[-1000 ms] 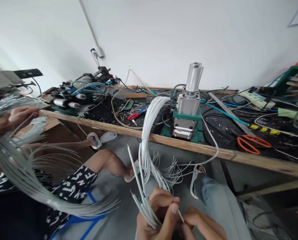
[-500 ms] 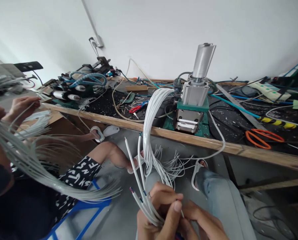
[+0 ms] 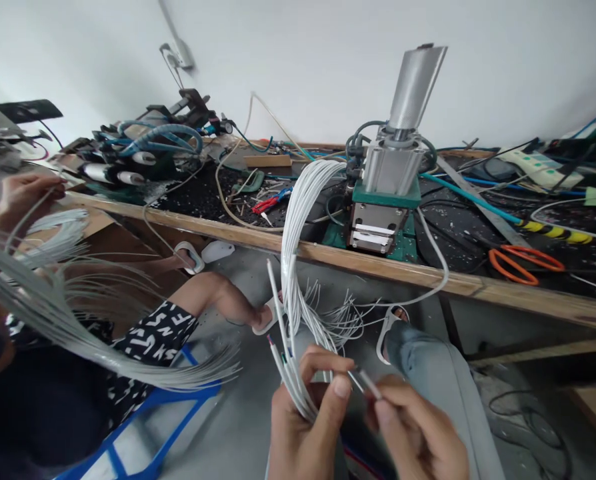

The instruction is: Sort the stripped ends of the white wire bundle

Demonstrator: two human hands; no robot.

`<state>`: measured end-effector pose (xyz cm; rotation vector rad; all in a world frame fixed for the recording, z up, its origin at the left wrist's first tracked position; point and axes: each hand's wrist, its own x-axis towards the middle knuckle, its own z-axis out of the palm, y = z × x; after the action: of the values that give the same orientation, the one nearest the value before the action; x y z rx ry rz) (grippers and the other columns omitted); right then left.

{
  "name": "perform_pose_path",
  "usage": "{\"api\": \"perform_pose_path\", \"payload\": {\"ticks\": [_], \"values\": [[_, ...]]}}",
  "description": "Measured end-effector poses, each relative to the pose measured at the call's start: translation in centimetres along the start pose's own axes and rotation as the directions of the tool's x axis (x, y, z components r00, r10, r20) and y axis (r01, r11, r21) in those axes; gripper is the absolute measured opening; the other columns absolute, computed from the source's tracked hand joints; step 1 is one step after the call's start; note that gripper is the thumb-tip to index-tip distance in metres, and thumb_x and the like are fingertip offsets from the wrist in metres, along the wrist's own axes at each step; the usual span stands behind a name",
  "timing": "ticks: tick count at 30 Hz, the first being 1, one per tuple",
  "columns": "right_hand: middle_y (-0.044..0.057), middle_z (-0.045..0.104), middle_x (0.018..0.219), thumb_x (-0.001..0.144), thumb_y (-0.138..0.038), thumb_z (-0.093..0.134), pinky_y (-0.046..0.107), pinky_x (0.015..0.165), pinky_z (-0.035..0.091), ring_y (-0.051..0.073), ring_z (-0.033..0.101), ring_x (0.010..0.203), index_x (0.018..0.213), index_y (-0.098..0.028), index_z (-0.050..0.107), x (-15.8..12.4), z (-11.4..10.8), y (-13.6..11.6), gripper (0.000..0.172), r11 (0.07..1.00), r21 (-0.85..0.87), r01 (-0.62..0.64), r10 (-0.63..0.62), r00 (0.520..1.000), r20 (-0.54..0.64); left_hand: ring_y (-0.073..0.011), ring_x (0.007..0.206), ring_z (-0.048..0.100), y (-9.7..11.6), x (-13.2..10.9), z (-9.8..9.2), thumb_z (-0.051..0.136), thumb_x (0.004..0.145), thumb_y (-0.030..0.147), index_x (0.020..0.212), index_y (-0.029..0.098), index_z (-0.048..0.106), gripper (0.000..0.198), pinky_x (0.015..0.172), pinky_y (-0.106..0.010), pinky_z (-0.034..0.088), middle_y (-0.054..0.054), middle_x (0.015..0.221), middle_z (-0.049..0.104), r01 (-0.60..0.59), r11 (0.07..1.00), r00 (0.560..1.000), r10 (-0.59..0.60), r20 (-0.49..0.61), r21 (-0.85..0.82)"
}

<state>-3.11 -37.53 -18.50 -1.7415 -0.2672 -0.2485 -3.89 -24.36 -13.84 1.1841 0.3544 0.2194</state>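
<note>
My left hand (image 3: 308, 427) is closed around a few white cables (image 3: 282, 373) whose cut ends stick up past the thumb, some showing coloured cores. Its thumb and index finger come together near a dark tip. Close by, my right hand (image 3: 418, 430) pinches a short white length of cable sheath (image 3: 370, 385), whose dark end points at the left fingertips. Whether the two pieces join there is too blurred to tell. Beyond my hands, a thick bundle of white cables (image 3: 292, 247) hangs over the bench edge, its loose ends fanning out below.
A machine with a metal cylinder (image 3: 413, 87) stands on the bench edge (image 3: 468, 287). Orange-handled scissors (image 3: 525, 265) and red-blue pliers (image 3: 272, 201) lie there among scraps. At left, a co-worker's hand (image 3: 23, 200) holds a cable beside another bundle (image 3: 103, 353), above a blue stool (image 3: 153, 427).
My right hand has moved right, away from the left fingertips, and the short white piece now shows in its pinch. The view has tilted slightly. The co-worker's hand has shifted left.
</note>
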Motion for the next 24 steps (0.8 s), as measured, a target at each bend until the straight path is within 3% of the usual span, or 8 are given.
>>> {"api": "perform_pose_path", "payload": {"ticks": [5,8,10,13,15,17,21,24], "values": [[0.011,0.076,0.093,0.099,-0.049,0.051,0.034,0.076,0.061,0.028,0.075,0.088,0.103,-0.02,0.073,4.0,-6.2,6.0,0.038,0.902,-0.409,-0.137,0.093,0.988,-0.126,0.0014,0.042,0.014,0.1,0.7,-1.0,0.079,0.079,0.047,0.082,0.017,0.073,0.03,0.043,-0.016,0.011,0.01,0.053,0.033,0.173,0.948,0.979,-0.136,0.153,-0.268],[0.037,0.06,0.127,0.094,-0.068,0.037,0.064,0.099,0.049,0.052,0.058,0.121,0.135,0.009,0.055,5.4,-8.1,8.1,0.089,0.645,-0.754,-0.126,-0.081,0.969,-0.232,0.0016,0.039,0.018,-0.2,1.2,-1.5,0.073,0.081,0.044,0.087,0.016,0.074,0.028,0.041,-0.015,0.015,0.007,0.058,0.047,0.166,0.922,0.966,-0.08,0.246,-0.35],[0.044,0.043,0.142,0.094,-0.068,0.037,0.071,0.107,0.037,0.058,0.041,0.135,0.145,0.019,0.037,4.9,-8.0,7.3,0.1,0.564,-0.809,-0.165,-0.223,0.913,-0.342,0.0018,0.038,0.019,-0.4,1.4,-1.6,0.068,0.086,0.042,0.086,0.016,0.073,0.026,0.04,-0.015,0.018,0.005,0.061,0.052,0.154,0.921,0.964,-0.061,0.258,-0.357],[0.03,0.052,0.142,0.096,-0.052,0.051,0.059,0.109,0.043,0.045,0.05,0.134,0.143,-0.001,0.051,2.5,-6.2,3.8,0.07,0.674,-0.737,-0.05,-0.296,0.895,-0.332,0.0017,0.039,0.022,-0.2,1.4,-1.1,0.065,0.092,0.04,0.086,0.016,0.071,0.025,0.042,-0.014,0.02,0.004,0.065,0.054,0.149,0.929,0.971,-0.071,0.229,-0.339],[0.015,0.067,0.123,0.098,-0.037,0.054,0.038,0.093,0.058,0.029,0.068,0.113,0.129,-0.019,0.061,0.7,-4.2,1.3,0.037,0.78,-0.595,0.194,-0.277,0.96,-0.051,0.0015,0.041,0.024,0.0,1.3,-0.6,0.065,0.093,0.04,0.086,0.016,0.07,0.025,0.043,-0.014,0.021,0.004,0.068,0.055,0.151,0.931,0.975,-0.084,0.208,-0.331],[0.005,0.072,0.11,0.096,-0.026,0.056,0.021,0.073,0.06,0.017,0.074,0.087,0.124,-0.027,0.06,-0.8,-1.8,-0.3,0.028,0.869,-0.356,0.344,-0.28,0.935,0.217,-0.0005,0.044,0.03,0.2,1.2,-0.2,0.065,0.093,0.039,0.084,0.016,0.069,0.025,0.045,-0.015,0.026,0.004,0.069,0.054,0.153,0.93,0.977,-0.091,0.194,-0.334],[0.004,0.074,0.099,0.099,-0.023,0.052,0.02,0.064,0.059,0.013,0.07,0.069,0.121,-0.026,0.057,-1.9,2.3,-0.7,0.022,0.969,-0.152,0.196,-0.195,0.981,0.022,-0.0069,0.055,0.044,-0.1,1.2,-0.4,0.059,0.098,0.037,0.083,0.016,0.069,0.028,0.055,-0.019,0.04,0.002,0.069,0.055,0.168,0.922,0.974,-0.1,0.205,-0.349],[0.005,0.076,0.093,0.104,-0.036,0.05,0.02,0.062,0.059,0.016,0.073,0.07,0.121,-0.024,0.059,-1.8,3.8,0.2,0.023,0.995,-0.051,0.081,-0.081,0.997,0.004,-0.0112,0.062,0.054,-0.4,1.4,-1.0,0.053,0.1,0.037,0.09,0.016,0.072,0.031,0.061,-0.022,0.047,-0.002,0.07,0.061,0.183,0.918,0.964,-0.097,0.247,-0.352]]}}
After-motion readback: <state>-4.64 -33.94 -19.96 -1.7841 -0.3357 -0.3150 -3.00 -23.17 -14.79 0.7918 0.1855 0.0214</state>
